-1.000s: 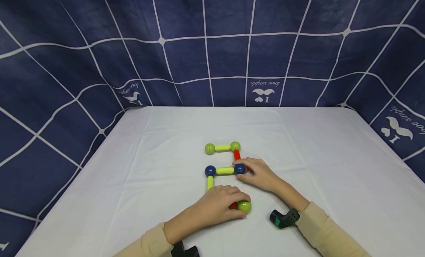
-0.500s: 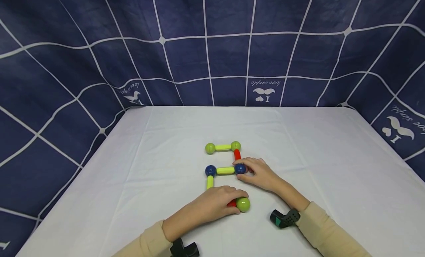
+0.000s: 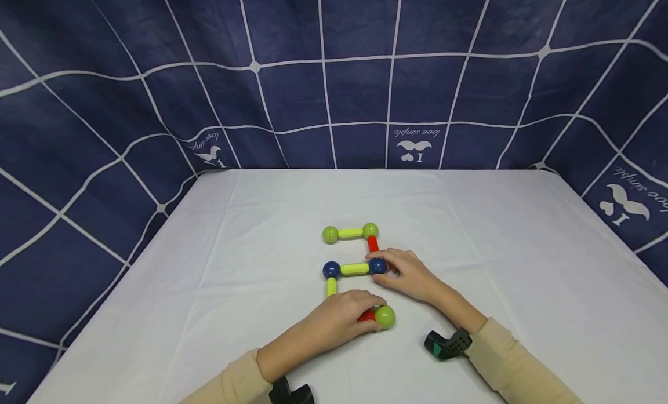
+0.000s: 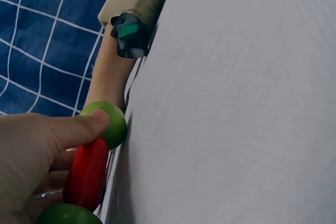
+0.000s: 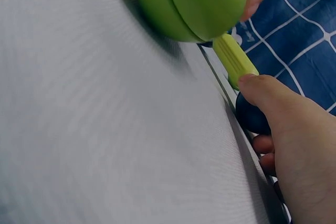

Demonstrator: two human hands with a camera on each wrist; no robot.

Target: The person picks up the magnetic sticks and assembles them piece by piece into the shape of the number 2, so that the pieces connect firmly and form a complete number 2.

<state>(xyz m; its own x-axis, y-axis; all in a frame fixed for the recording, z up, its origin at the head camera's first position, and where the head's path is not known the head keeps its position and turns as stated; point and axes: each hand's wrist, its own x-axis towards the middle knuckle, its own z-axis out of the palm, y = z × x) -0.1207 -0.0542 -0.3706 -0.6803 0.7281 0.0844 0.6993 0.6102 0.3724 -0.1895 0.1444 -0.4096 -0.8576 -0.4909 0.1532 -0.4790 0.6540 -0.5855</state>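
Observation:
My left hand (image 3: 341,317) grips a red rod (image 3: 367,315) with a green ball (image 3: 385,317) at its right end. In the left wrist view the thumb lies on that ball, and another green ball (image 4: 68,214) shows at the rod's other end. My right hand (image 3: 412,275) pinches a blue ball (image 3: 377,266) between thumb and fingers. From it a yellow-green rod (image 3: 355,269) runs left to a second blue ball (image 3: 331,269). Another yellow-green rod (image 3: 331,286) leads from there toward me, its near end hidden by my left hand.
Beyond my right hand, a red rod (image 3: 373,243) joins a far green ball (image 3: 370,230), a yellow-green rod (image 3: 350,233) and one more green ball (image 3: 330,235). White cloth (image 3: 250,230) covers the table. A dark blue gridded curtain (image 3: 292,91) hangs around it.
The near green ball has shifted slightly away from me, and the left fingertips have drawn back a little off it. My right hand holds its place on the blue ball.

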